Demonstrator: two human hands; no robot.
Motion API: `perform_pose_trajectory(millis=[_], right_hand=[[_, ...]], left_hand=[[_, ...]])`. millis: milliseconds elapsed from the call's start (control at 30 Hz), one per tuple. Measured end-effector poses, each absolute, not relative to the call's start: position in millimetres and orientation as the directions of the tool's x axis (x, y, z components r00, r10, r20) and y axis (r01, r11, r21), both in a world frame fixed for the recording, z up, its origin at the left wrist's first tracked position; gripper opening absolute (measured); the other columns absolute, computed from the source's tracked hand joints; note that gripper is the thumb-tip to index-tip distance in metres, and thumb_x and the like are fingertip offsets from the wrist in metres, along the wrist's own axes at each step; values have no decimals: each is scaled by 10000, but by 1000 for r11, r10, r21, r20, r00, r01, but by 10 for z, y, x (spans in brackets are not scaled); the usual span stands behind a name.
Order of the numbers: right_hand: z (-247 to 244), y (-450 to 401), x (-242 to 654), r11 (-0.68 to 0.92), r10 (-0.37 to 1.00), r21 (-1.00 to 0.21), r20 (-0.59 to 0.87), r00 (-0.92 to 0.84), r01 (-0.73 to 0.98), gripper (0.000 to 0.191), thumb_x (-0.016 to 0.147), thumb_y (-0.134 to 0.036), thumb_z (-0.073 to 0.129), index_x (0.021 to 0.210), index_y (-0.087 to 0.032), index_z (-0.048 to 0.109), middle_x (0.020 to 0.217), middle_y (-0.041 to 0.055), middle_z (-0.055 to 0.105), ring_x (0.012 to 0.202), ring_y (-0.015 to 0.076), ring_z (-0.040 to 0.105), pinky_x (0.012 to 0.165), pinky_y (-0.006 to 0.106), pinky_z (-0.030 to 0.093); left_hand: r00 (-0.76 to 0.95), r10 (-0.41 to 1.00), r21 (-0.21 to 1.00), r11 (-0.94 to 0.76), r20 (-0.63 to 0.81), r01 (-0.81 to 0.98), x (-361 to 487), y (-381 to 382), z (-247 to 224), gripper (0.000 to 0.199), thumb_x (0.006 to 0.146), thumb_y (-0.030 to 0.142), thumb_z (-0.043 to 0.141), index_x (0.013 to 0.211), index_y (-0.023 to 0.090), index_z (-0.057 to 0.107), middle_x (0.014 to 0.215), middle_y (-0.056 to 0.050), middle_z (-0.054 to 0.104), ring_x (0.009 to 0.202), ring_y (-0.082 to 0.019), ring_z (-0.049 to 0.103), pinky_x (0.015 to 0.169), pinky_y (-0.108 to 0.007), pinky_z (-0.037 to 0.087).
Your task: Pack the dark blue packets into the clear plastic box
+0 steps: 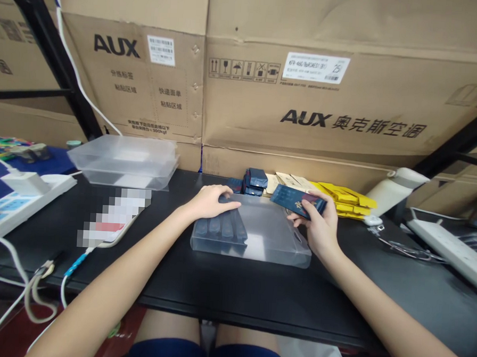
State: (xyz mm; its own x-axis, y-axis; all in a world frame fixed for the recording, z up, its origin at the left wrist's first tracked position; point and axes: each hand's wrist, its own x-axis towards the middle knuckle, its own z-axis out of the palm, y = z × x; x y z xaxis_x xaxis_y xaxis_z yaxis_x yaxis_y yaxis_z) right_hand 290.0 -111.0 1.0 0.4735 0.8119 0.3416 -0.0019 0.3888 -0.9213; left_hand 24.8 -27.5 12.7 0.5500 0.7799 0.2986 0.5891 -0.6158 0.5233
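Observation:
A clear plastic box (271, 239) lies flat on the black table (216, 289) in front of me, with several dark blue packets (223, 228) lined up in its left half. My left hand (211, 201) rests on the box's far left edge, fingers over the packets. My right hand (318, 225) holds a dark blue packet (297, 200) with a red and gold mark, just above the box's right end.
Behind the box lie more dark blue packets (255, 180), beige cards (288, 180) and yellow packets (345, 196). Stacked clear trays (127, 161) stand at the back left, a phone (112, 220) and a power strip (25, 194) to the left. Large cardboard boxes (307, 97) wall the back.

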Motion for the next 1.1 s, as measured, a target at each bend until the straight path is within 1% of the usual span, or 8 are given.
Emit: perform_pose_trajectory(millis=[167, 333, 533, 600, 733, 800, 933, 1100], right_hand=[[-24, -1092, 2923, 339, 851, -941, 300, 432, -16, 462, 656, -310, 780, 989, -251, 465, 791, -35, 623, 547, 169, 697, 396, 213, 532], [-32, -1086, 2941, 326, 896, -945, 318, 310, 29, 613, 550, -299, 871, 1071, -252, 552, 1161, 47, 641, 876, 225, 722, 529, 228, 604], [64, -1076, 2982, 275, 888, -961, 247, 388, -18, 385, 618, -362, 808, 928, -217, 632, 952, 33, 683, 754, 191, 709, 476, 218, 565], [92, -1062, 3035, 298, 877, -953, 256, 406, -45, 324, 651, -369, 770, 906, -227, 628, 971, 26, 687, 720, 174, 702, 479, 224, 557], [130, -1019, 3211, 371, 843, -928, 330, 426, -16, 315, 673, -310, 699, 963, -266, 584, 1098, 24, 691, 677, 167, 696, 505, 265, 555], [156, -999, 3315, 380, 840, -925, 352, 414, 16, 303, 683, -281, 632, 982, -263, 583, 1064, 36, 712, 670, 177, 684, 501, 280, 545], [231, -981, 3482, 402, 823, -916, 355, 444, -12, 407, 582, -210, 583, 986, -256, 596, 960, 29, 743, 751, 230, 690, 487, 299, 534], [259, -1012, 3542, 249, 937, -969, 243, 249, 9, 364, 576, -230, 571, 937, -250, 614, 945, 49, 746, 770, 280, 697, 528, 362, 533]], left_hand=[[522, 793, 536, -601, 313, 592, 205, -225, 125, 446, 792, 543, 635, 1042, 175, 670, 1053, -81, 726, 1012, -259, 662, 919, -361, 490], [500, 808, 573, -580, 313, 579, 171, -196, 136, 456, 776, 539, 649, 1047, 173, 666, 1047, -88, 731, 1011, -260, 670, 940, -373, 487], [491, 813, 588, -572, 314, 571, 135, -176, 137, 474, 767, 550, 651, 1051, 170, 667, 1048, -92, 730, 996, -258, 672, 931, -374, 489], [493, 809, 593, -577, 320, 562, 120, -169, 140, 473, 764, 554, 652, 1045, 174, 667, 1038, -85, 729, 988, -254, 671, 922, -368, 492], [503, 800, 618, -583, 326, 527, 83, -147, 144, 468, 757, 546, 664, 1043, 176, 663, 1018, -73, 728, 977, -239, 672, 911, -350, 495], [501, 798, 626, -585, 334, 516, 63, -128, 140, 467, 754, 547, 669, 1042, 179, 662, 1013, -69, 727, 973, -233, 672, 910, -347, 496], [499, 792, 621, -597, 353, 508, 23, -77, 120, 471, 755, 572, 659, 1032, 191, 662, 1006, -65, 729, 969, -234, 670, 920, -359, 491], [478, 794, 629, -597, 376, 498, -14, -29, 93, 476, 756, 595, 649, 1016, 195, 657, 1000, -66, 732, 973, -233, 669, 925, -354, 490]])
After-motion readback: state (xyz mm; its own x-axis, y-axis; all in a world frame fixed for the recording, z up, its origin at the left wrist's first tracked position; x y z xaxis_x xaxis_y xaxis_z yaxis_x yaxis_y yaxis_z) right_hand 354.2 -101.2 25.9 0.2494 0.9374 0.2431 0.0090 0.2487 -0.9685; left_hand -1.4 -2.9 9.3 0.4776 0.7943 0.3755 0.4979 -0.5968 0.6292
